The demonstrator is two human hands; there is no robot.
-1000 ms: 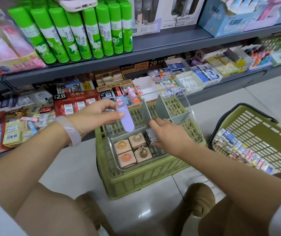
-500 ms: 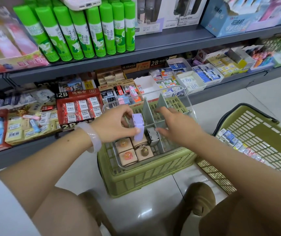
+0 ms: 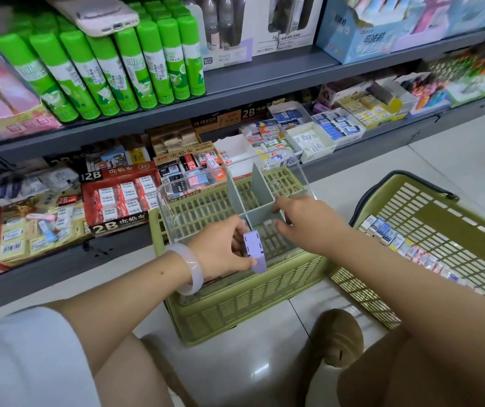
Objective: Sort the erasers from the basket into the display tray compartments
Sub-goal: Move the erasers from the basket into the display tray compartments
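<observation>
— Where's the eraser?

— The purple eraser (image 3: 253, 251) sits at the centre of the frame, pinched in the left hand (image 3: 220, 250) over the near left part of the clear display tray (image 3: 176, 207). Grey dividers (image 3: 260, 195) split the tray; it rests on an upturned green crate (image 3: 253, 298) on pale glossy floor tiles.

— And the basket?

— One green basket (image 3: 447, 230) at right, tilted, a row of small boxed erasers (image 3: 405, 245) along its low side. Two grey shelves (image 3: 264, 77) of stationery fill the top; nine green glue sticks (image 3: 147, 63) upper left.

— The other hand?

— The right hand (image 3: 303, 221) reaches in, fingers bent around a divider's near edge. A pale bangle (image 3: 188, 268) circles the left wrist.
</observation>
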